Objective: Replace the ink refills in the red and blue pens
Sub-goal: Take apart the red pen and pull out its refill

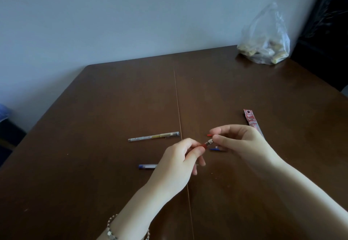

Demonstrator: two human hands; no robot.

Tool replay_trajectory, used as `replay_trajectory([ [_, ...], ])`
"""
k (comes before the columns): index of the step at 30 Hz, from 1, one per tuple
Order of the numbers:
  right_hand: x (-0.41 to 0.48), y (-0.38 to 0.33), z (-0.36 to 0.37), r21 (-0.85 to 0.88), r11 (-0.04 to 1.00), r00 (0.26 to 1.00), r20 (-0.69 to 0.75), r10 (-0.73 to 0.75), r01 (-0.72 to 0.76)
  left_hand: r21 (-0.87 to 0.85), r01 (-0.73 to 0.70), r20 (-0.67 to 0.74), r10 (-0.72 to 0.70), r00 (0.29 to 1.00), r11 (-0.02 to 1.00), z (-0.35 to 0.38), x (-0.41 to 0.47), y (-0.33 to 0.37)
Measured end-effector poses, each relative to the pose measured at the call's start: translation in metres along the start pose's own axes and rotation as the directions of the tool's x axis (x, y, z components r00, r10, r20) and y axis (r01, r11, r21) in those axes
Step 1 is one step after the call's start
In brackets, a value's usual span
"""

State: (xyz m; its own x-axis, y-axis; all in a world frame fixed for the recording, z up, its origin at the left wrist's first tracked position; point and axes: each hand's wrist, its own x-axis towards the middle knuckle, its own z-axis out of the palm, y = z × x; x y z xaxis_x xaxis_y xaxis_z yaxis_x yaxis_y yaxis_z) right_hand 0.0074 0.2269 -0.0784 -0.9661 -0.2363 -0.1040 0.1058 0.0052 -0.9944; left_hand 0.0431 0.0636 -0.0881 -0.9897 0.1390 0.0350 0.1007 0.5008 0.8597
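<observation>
My left hand [178, 159] grips the red pen [203, 146] by its barrel, most of which is hidden in my fingers. My right hand [239, 141] pinches the pen's silver tip section [209, 142] between thumb and forefinger. The blue pen [147, 166] lies on the table, partly hidden under my left hand. A small red piece [209, 135] and a small blue piece [213, 149] lie on the table beneath my right hand. The red refill packet [250, 120] lies just behind my right hand.
A clear pen with yellowish ink [153, 136] lies left of the table's centre seam. A clear plastic bag of food [265, 45] stands at the far right corner of the brown wooden table [113, 98]. A wall rises behind.
</observation>
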Motion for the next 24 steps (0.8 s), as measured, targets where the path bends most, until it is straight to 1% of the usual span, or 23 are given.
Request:
replay_trajectory([
  [4, -0.003, -0.004, -0.001, -0.176, 0.984, 0.999, 0.024, 0.032, -0.027, 0.033, -0.008, -0.018, 0.009, 1.000, 0.999, 0.000, -0.002, -0.002],
  [7, -0.004, -0.003, 0.004, -0.220, 0.975, 0.999, 0.015, 0.034, -0.029, 0.056, -0.028, -0.023, 0.030, 0.999, 0.998, 0.001, -0.004, -0.003],
  [10, -0.004, -0.001, 0.002, -0.186, 0.983, 0.998, 0.056, 0.026, -0.015, 0.066, -0.040, -0.014, 0.041, 0.999, 0.997, -0.001, -0.005, -0.003],
  [12, -0.005, -0.001, 0.002, -0.147, 0.988, 0.994, 0.085, 0.062, -0.049, 0.072, -0.041, -0.016, 0.042, 0.999, 0.997, -0.001, -0.006, -0.003],
  [15, -0.005, 0.000, 0.005, -0.147, 0.986, 0.995, 0.061, 0.084, -0.074, 0.093, -0.048, -0.018, 0.050, 0.999, 0.994, -0.002, -0.006, -0.004],
  [18, -0.003, -0.001, 0.000, -0.112, 0.993, 0.998, 0.056, 0.032, -0.025, 0.104, -0.037, 0.005, 0.036, 0.999, 0.994, -0.004, -0.007, -0.005],
  [20, -0.003, -0.005, -0.009, -0.080, 0.997, 1.000, 0.017, -0.007, 0.008, 0.115, -0.017, 0.008, 0.016, 1.000, 0.993, -0.006, -0.008, -0.007],
  [21, -0.002, -0.006, -0.015, -0.106, 0.994, 0.999, -0.029, -0.039, 0.035, 0.126, -0.010, 0.003, 0.010, 1.000, 0.992, -0.007, -0.008, -0.008],
  [22, 0.001, -0.005, -0.023, -0.193, 0.979, 0.991, -0.099, -0.089, 0.069, 0.137, -0.005, -0.005, 0.006, 1.000, 0.991, -0.008, -0.009, -0.010],
  [23, 0.006, -0.004, -0.033, -0.336, 0.938, 0.972, -0.175, -0.155, 0.089, 0.144, -0.002, -0.015, 0.005, 1.000, 0.990, -0.009, -0.009, -0.011],
  [24, 0.011, -0.002, -0.042, -0.502, 0.861, 0.949, -0.221, -0.225, 0.087, 0.146, 0.001, -0.025, 0.003, 1.000, 0.989, -0.010, -0.010, -0.012],
])
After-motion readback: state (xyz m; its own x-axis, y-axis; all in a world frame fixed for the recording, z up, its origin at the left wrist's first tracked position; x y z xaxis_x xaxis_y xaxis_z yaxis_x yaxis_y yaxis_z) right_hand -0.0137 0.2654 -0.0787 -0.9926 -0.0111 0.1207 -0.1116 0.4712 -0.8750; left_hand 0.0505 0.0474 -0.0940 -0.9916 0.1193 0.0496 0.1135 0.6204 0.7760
